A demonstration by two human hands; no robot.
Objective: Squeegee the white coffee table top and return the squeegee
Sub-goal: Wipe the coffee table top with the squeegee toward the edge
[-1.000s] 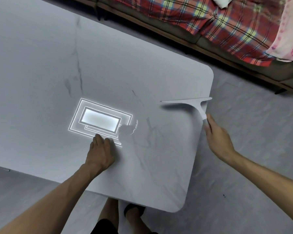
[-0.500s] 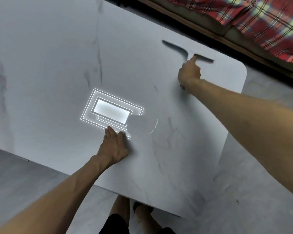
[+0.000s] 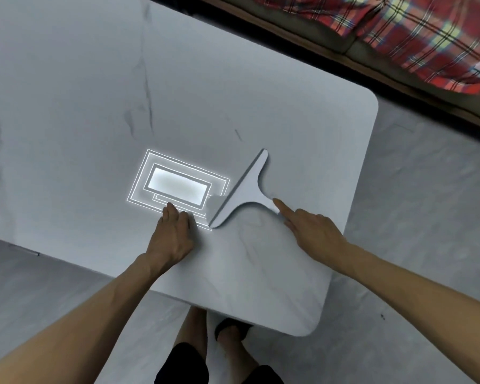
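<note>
A white T-shaped squeegee [image 3: 245, 191] lies blade-down on the white marble-look coffee table [image 3: 94, 92], its blade running diagonally from lower left to upper right. My right hand [image 3: 312, 227] grips its handle, index finger stretched along it toward the blade. My left hand [image 3: 171, 235] rests flat on the table top just left of the blade's near end, fingers together and straight.
A bright rectangular reflection of a ceiling light [image 3: 178, 187] shows on the table beside the blade. A sofa with a red plaid cover [image 3: 399, 29] runs along the far right. Grey floor [image 3: 413, 217] surrounds the table; my legs stand at its near edge.
My right hand has drawn the squeegee from the far right part of the table back toward me, to the middle beside the light reflection. My left hand has stayed put.
</note>
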